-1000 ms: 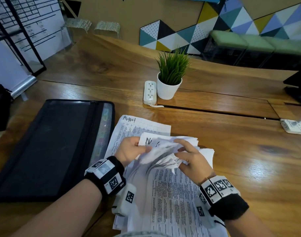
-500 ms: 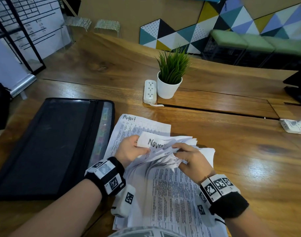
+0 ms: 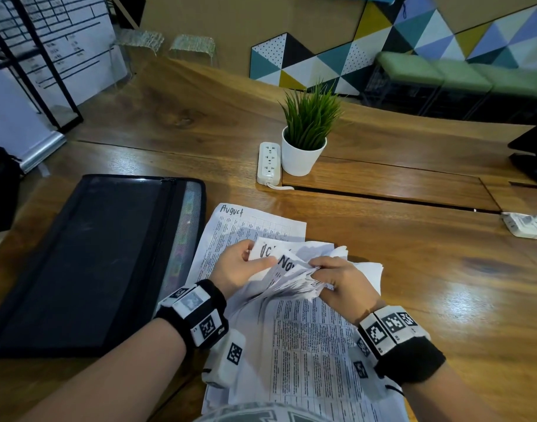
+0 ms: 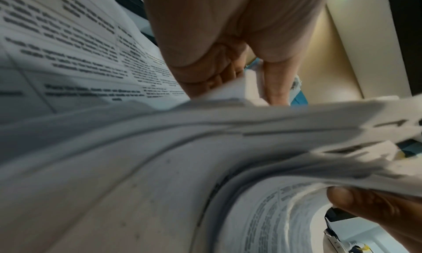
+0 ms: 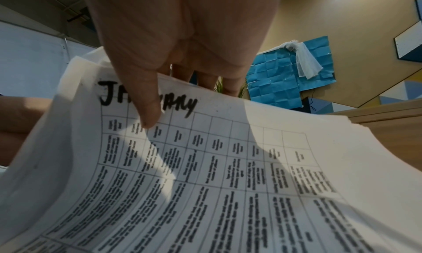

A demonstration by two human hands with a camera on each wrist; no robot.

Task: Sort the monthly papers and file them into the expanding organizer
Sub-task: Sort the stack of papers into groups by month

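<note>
- The stack of papers [image 3: 306,345] lies on the wooden table [image 3: 444,284] in front of the person, its far end lifted and fanned between both hands.
- The left hand [image 3: 236,266] pinches the raised sheets at their left edge — thumb on top, fingers curled beneath.
- The right hand [image 3: 343,281] grips the bent bundle at its right; in the right wrist view its thumb [image 5: 146,101] presses a sheet headed in black marker, fingers tucked behind the page.
- A sheet marked "August" [image 3: 255,226] lies flat at 12 o'clock from the hands.
- The black expanding organizer [image 3: 87,263] lies zipped at 9 o'clock, just beside the papers.
- A potted plant [image 3: 305,138] and a power strip [image 3: 269,162] stand at 12 o'clock, farther off.
</note>
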